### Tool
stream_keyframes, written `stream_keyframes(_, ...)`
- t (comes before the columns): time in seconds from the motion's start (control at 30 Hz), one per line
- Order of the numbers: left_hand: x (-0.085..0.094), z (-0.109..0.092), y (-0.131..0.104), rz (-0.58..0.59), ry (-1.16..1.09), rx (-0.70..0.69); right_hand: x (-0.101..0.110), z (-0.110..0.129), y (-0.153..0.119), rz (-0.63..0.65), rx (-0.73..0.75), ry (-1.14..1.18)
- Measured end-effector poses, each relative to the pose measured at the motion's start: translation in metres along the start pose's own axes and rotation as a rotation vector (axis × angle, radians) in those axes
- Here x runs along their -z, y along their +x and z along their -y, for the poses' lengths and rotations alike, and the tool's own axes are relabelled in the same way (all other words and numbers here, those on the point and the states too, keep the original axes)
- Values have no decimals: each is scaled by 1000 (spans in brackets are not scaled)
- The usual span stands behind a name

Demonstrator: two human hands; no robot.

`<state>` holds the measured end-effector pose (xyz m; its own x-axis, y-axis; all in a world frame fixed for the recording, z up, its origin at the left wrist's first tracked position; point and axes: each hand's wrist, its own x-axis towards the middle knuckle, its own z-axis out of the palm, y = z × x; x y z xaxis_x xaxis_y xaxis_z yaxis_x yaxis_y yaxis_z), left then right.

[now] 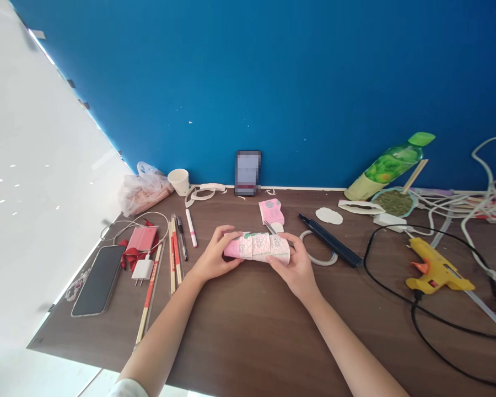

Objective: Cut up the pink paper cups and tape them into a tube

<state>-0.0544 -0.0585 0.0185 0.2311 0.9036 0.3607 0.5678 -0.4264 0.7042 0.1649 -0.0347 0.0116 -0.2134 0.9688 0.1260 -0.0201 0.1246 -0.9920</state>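
Observation:
A pink and white patterned paper roll point(259, 246), lying sideways, is held just above or on the brown table point(248, 325). My left hand point(218, 255) is closed around its left end, thumb below and fingers above. Around the right end my right hand point(294, 263) is closed in the same way. Just behind the roll are a pink paper piece point(271, 212) with grey round shapes and a small white paper piece point(277, 227). A thin grey tool, partly hidden, points toward the roll there.
To the right are a black stick-like tool point(333, 241), a tape ring point(323, 263), a yellow glue gun point(436, 270) with its black cable, and a leaning green bottle point(386, 168). Leftward lie pens point(182, 237), chopsticks point(174, 253) and a phone point(99, 281). A propped phone point(248, 173) stands behind.

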Motion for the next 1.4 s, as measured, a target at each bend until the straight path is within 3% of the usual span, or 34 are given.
stream_keyframes(0.23, -4, 1, -1, -44, -85, 1, -1, 0, 0, 9, 5, 29)
stream_keyframes(0.4, -5, 5, 0, -92, -125, 75, 0, 1, 1, 9, 21, 8)
stream_keyframes(1.0, -6, 3, 3, -158, -99, 27, 2, -1, 1, 3, 82, -109)
stream_keyframes(1.2, -7, 1, 3, -154, -98, 3, 2, -5, 5, -138, 201, -77)
stream_keyframes(1.4, -8, 2, 2, -143, -124, -8, 1, -5, 8, -204, 190, -53)
